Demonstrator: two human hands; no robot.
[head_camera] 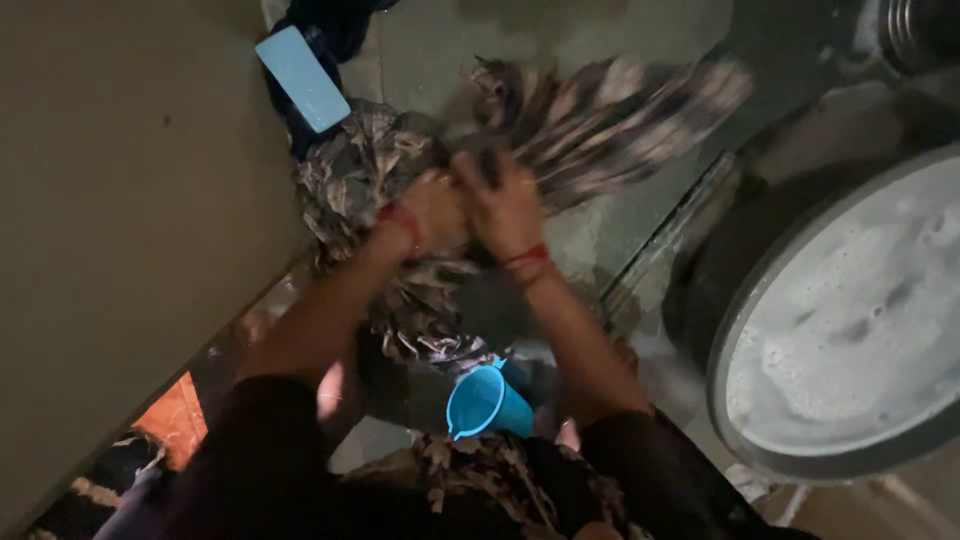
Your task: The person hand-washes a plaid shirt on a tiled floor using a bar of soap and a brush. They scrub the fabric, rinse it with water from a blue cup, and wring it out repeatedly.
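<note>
My left hand [432, 208] and right hand [505, 205] are bare, each with a red thread band at the wrist. My forearms are uncovered, with dark sleeves pushed up past the elbows. Lower down I wear dark cloth with a pale leafy print.

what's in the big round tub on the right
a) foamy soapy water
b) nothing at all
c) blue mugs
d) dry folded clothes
a) the big round tub at the right edge is filled with white, bubbly foam, while both hands, left and right, press on the patterned cloth lying on the floor beside it.
</note>
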